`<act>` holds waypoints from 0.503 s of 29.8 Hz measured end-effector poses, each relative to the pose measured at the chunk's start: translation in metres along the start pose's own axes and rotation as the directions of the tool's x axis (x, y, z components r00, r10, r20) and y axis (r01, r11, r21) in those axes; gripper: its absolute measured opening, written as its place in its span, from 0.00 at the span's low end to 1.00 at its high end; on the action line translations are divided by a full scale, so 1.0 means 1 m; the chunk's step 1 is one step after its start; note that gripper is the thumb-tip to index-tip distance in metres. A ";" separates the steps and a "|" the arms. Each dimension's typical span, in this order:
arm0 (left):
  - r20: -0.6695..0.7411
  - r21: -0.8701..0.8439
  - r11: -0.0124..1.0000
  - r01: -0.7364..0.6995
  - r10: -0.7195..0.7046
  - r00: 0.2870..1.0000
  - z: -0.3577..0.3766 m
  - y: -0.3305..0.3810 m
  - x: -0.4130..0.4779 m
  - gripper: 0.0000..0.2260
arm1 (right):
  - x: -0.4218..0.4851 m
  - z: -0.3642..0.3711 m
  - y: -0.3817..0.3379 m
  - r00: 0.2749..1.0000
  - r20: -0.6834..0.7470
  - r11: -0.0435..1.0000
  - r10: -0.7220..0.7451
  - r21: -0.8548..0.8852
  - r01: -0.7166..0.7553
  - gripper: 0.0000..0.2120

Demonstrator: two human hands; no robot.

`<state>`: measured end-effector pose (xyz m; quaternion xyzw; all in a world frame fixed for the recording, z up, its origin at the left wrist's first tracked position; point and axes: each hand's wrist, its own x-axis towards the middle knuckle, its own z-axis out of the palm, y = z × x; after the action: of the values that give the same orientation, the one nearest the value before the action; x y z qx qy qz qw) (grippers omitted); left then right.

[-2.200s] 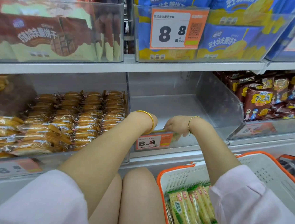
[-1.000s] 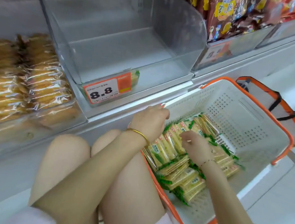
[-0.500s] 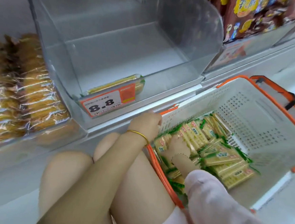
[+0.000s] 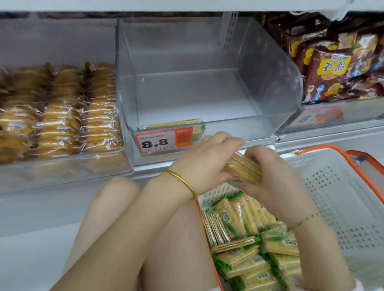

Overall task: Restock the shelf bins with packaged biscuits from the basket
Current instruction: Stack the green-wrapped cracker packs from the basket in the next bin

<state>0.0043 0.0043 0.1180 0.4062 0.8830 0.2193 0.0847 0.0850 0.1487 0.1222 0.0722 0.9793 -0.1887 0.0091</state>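
Head: biscuit stack [image 4: 244, 171], seemingly beneath bin lip [image 4: 245, 129]

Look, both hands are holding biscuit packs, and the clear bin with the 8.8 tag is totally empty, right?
Not quite. The clear bin with the 8.8 tag is not totally empty: some flat packs lie at its front, just behind the tag, as the head view shows. The rest is right: the left hand and the right hand both hold biscuit packs.
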 end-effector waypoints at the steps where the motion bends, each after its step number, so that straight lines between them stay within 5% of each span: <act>1: -0.038 0.007 1.000 0.005 -0.005 0.999 -0.012 0.001 0.000 0.26 | 0.004 -0.012 -0.008 0.999 -0.026 0.999 -0.040 -0.016 0.039 0.21; 8: -0.312 0.000 0.998 0.070 -0.066 0.948 -0.084 -0.018 -0.009 0.14 | 0.052 -0.056 -0.040 0.931 -0.224 0.957 -0.288 -0.104 0.271 0.31; 12: -0.481 -0.003 0.980 0.197 -0.174 0.859 -0.104 -0.037 -0.012 0.13 | 0.097 -0.059 -0.039 0.920 -0.215 0.925 -0.329 0.122 0.359 0.30; 15: -0.452 0.014 0.940 0.340 -0.298 0.841 -0.097 -0.047 -0.004 0.15 | 0.131 -0.043 -0.048 0.942 -0.146 0.924 -0.301 0.198 0.326 0.22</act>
<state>-0.0568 -0.0568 0.1830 0.1963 0.9434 0.2471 -0.1023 -0.0516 0.1384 0.1744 -0.0746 0.9503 -0.2900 -0.0847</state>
